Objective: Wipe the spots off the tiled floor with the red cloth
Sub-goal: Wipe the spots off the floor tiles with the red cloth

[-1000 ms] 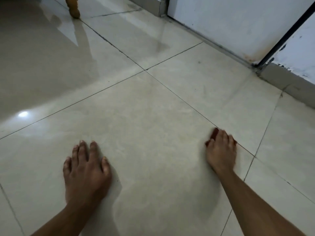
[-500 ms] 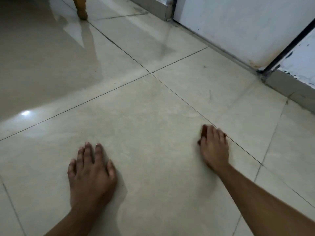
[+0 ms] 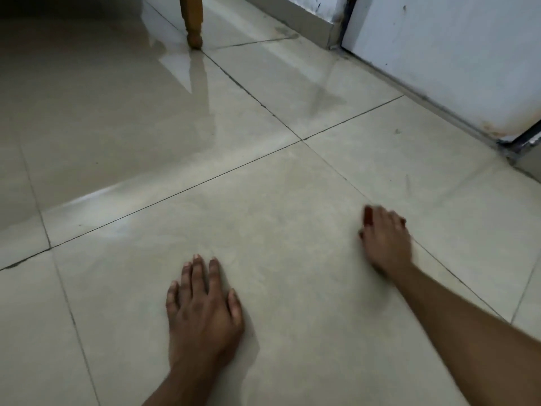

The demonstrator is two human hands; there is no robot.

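Observation:
My right hand [image 3: 386, 238] lies flat on the beige tiled floor [image 3: 278, 218], pressing the red cloth [image 3: 367, 215] beneath it; only a small red edge shows past the fingers at the hand's left. The hand is blurred by motion. My left hand [image 3: 203, 306] rests flat on the same tile, fingers straight and spread, holding nothing. A few small dark spots [image 3: 397, 131] mark the tile beyond my right hand, along with a faint streak [image 3: 407, 183].
A wooden furniture leg [image 3: 191, 22] stands on the floor at the top. A white door [image 3: 456, 60] with a dark frame runs along the upper right, with a grey skirting [image 3: 304, 22] beside it. Dark grout lines cross the floor.
The view has shifted, so both hands sit further right in frame and the wooden leg shows more. My right hand with the cloth has slid a little along the tile near the grout line.

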